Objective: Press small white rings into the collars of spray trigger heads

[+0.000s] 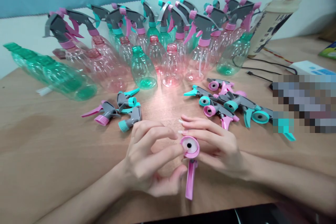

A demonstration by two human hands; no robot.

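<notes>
A pink spray head (190, 147) is between my two hands, its round collar facing me and its pink trigger hanging down. My left hand (154, 157) touches the collar's left side with a fingertip, its thumb lower down near the trigger. My right hand (217, 147) is closed round the spray head from the right, its fingers behind the collar. Loose spray heads in teal and pink lie in a small group (107, 112) beyond my left hand and in a bigger pile (231, 105) beyond my right hand.
Open green bottles (144, 68) and pink bottles (171, 66) stand in front of bottles with spray heads fitted (203, 42). More green bottles (63, 77) are at the left. A cream tumbler (275, 21), black cables (273, 68) and a white box (312, 68) are at the right.
</notes>
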